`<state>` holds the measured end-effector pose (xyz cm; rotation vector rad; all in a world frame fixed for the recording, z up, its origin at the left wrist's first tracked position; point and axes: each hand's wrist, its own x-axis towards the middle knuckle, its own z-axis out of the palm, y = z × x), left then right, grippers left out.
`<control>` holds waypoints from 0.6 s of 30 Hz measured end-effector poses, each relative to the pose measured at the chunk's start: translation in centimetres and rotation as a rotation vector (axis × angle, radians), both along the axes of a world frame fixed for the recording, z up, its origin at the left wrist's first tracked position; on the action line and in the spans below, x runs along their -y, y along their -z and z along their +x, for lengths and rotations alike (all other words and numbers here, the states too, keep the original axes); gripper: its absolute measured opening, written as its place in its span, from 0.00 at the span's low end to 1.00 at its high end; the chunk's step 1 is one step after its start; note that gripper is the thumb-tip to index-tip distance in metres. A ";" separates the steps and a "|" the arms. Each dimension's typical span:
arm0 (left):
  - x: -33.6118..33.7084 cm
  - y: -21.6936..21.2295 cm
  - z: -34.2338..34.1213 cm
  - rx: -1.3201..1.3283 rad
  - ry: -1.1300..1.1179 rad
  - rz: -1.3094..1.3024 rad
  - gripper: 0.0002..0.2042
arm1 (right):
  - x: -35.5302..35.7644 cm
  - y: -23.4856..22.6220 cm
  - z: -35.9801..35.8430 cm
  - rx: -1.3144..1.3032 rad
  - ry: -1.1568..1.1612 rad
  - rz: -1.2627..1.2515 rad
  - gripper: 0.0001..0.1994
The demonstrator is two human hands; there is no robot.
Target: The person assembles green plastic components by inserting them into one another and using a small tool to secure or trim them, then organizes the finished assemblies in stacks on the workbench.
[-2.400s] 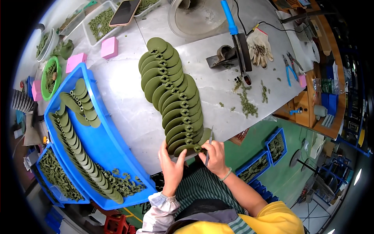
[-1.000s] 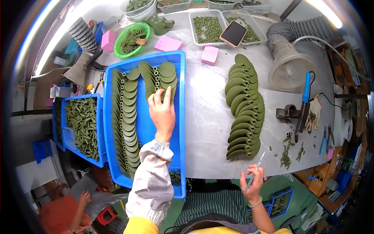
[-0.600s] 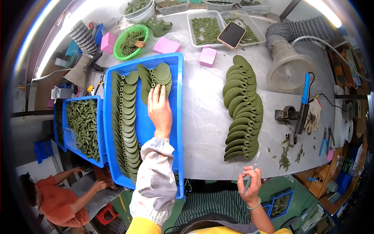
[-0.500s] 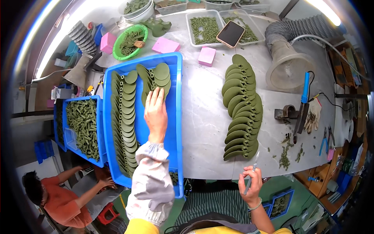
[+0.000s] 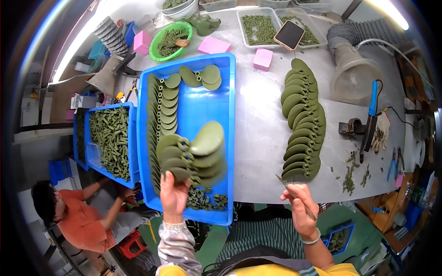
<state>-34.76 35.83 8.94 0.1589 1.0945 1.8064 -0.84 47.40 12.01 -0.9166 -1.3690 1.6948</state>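
Gripping from below, the left hand (image 5: 174,195) is holding a fanned stack of green propeller blades (image 5: 193,154) above the near end of the blue tray (image 5: 228,138). Only the fingers at the bottom edge are pinching it, so the upper pieces are likely sliding off and scattering into the tray. Each piece is looking olive, smooth and paddle-shaped, with a small hub. Right of the tray, over the desk (image 5: 258,138) edge, the right hand (image 5: 301,209) is clenching a thin knife (image 5: 294,195), pointing toward the tray.
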 end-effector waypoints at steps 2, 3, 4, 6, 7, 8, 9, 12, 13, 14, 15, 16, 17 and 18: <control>0.9 0.6 2.3 0.033 0.053 0.019 0.18 | 0.0 -1.3 -1.8 -0.036 0.019 -0.003 0.16; 1.2 0.5 3.4 0.020 0.068 0.041 0.19 | 0.1 -1.7 -2.6 -0.026 0.010 0.026 0.16; 1.9 0.8 4.2 0.075 0.049 0.051 0.22 | 0.1 -2.1 -3.4 -0.011 0.003 0.057 0.16; 2.6 1.1 5.2 0.086 0.084 0.079 0.22 | 0.0 -2.5 -4.6 0.027 0.006 0.156 0.16; 3.1 1.5 5.5 0.103 0.089 0.079 0.22 | 0.0 -2.7 -5.3 0.017 0.009 0.156 0.16; 3.5 1.7 5.8 0.123 0.083 0.089 0.21 | 0.0 -2.9 -5.9 0.002 0.012 0.155 0.16; 3.9 1.8 5.9 0.141 0.075 0.098 0.21 | 0.2 -3.2 -6.1 0.013 0.015 0.153 0.16; 4.6 2.5 6.0 0.155 0.112 0.132 0.23 | 0.7 -3.1 -6.3 0.127 -0.050 0.134 0.15; 4.8 2.6 5.9 0.162 0.113 0.129 0.23 | 0.9 -2.7 -6.4 0.123 -0.039 0.171 0.15; 5.0 2.6 5.8 0.151 0.123 0.129 0.23 | 1.0 -2.2 -6.5 0.118 -0.028 0.208 0.14; 5.1 2.6 5.8 0.139 0.133 0.130 0.24 | 1.1 -1.8 -6.6 0.095 -0.032 0.245 0.14; 5.1 2.6 5.7 0.144 0.132 0.127 0.24 | 1.1 -1.7 -6.7 0.100 -0.033 0.242 0.14; 5.0 2.6 5.6 0.134 0.146 0.143 0.24 | 1.1 -1.8 -6.9 0.122 -0.032 0.288 0.14; 5.1 2.6 5.6 0.124 0.160 0.160 0.25 | 1.2 -1.8 -7.1 0.143 -0.031 0.335 0.15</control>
